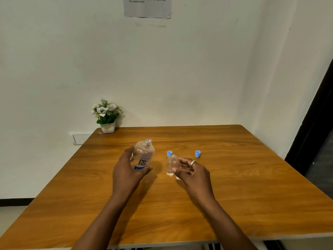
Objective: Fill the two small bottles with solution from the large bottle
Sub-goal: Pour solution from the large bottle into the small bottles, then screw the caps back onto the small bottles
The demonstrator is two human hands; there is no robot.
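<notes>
The large clear bottle (144, 156) with a "renu" label is uncapped and tilted slightly right; my left hand (127, 170) grips it from the left, near the table's middle. Two small clear bottles stand close together to its right. One small bottle (169, 168) with a red-and-blue label stands free on the table. My right hand (191, 173) holds the other small bottle (175, 164) by thumb and fingers, its base partly hidden. Both small bottles are uncapped.
Two blue caps lie on the wooden table (234, 195): one cap (169, 153) just behind the small bottles, another cap (197, 153) further right. A potted white-flower plant (107, 116) stands at the back left corner by the wall.
</notes>
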